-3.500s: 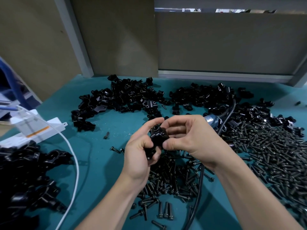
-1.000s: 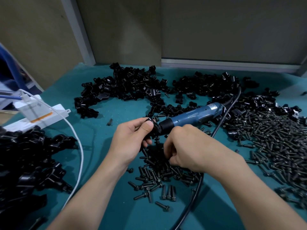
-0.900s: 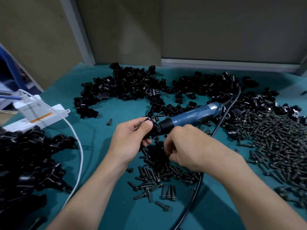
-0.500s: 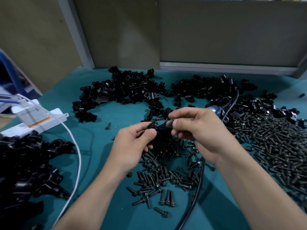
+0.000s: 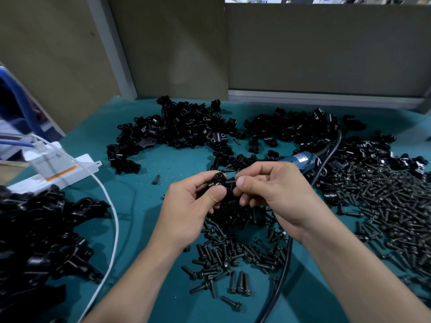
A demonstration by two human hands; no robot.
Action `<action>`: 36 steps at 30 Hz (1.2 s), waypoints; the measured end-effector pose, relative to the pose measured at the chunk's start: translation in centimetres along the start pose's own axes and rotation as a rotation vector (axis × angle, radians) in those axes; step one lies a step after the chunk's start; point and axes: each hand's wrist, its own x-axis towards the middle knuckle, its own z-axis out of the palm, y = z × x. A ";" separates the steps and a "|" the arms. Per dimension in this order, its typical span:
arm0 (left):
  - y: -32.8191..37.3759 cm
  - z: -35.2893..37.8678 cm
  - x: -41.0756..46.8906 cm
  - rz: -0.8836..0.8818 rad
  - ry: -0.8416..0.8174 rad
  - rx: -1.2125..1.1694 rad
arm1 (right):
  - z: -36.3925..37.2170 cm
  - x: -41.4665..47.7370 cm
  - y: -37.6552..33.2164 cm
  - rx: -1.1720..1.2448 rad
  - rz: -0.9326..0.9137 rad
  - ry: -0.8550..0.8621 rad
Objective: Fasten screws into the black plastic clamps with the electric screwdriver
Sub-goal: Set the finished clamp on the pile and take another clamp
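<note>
My left hand grips one clamp, thumb and fingers curled round it. My right hand pinches one screw between thumb and forefinger, its tip right at the clamp, both held up over the table. Is the tip in the hole? Can't tell, my fingers hide it.

The risks: if it starts crooked, the thread likely binds. If my pinch slips, the screw drops into the loose screws under my hands and it's gone. The screwdriver lies on the table behind my right hand, ungripped; I must let go to fetch it, and an unseated screw would tip out. Its cord runs under my right wrist and could snag.

The count: one held clamp, one pinched screw, one screwdriver, one cord, one white cable. Three clamp heaps: back, back right, near left. Two screw spreads, the bigger one on the right, neither countable. One stray screw lies alone.
</note>
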 end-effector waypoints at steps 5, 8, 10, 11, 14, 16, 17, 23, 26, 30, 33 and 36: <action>-0.1 -0.1 -0.2 0.016 0.004 0.097 | 0.0 0.1 0.2 -0.097 -0.049 0.020; -0.1 -0.1 -0.4 0.047 -0.004 0.175 | 0.4 0.2 0.6 -0.149 -0.088 0.060; 0.0 0.0 -0.5 0.078 0.008 0.220 | 0.8 0.2 1.0 -0.108 -0.090 0.079; 0.1 0.0 -0.6 0.093 0.017 0.238 | 1.1 0.1 1.2 -0.079 -0.083 0.085; 0.4 0.3 -0.6 0.126 0.027 0.242 | 1.7 0.1 1.7 -0.002 -0.072 0.109; 0.4 0.3 -0.5 0.112 0.030 0.183 | 1.9 0.1 2.0 0.020 -0.095 0.130; 0.3 0.3 -0.5 0.096 0.027 0.145 | 2.0 0.1 2.1 0.012 -0.116 0.137; 0.2 0.6 -0.3 0.037 0.014 -0.042 | 1.7 0.3 1.9 -0.043 -0.198 0.114; 0.2 0.7 -0.1 0.021 0.022 -0.098 | 1.7 0.3 1.9 -0.083 -0.227 0.124; 0.7 0.6 -0.3 0.067 0.007 -0.078 | 2.0 0.1 2.0 -0.217 -0.244 0.129; 0.9 0.5 -0.5 0.110 0.000 0.020 | 2.2 -0.1 2.1 -0.293 -0.236 0.167; 0.7 0.6 -0.7 0.129 0.026 0.153 | 2.4 -0.2 2.2 -0.475 -0.222 0.198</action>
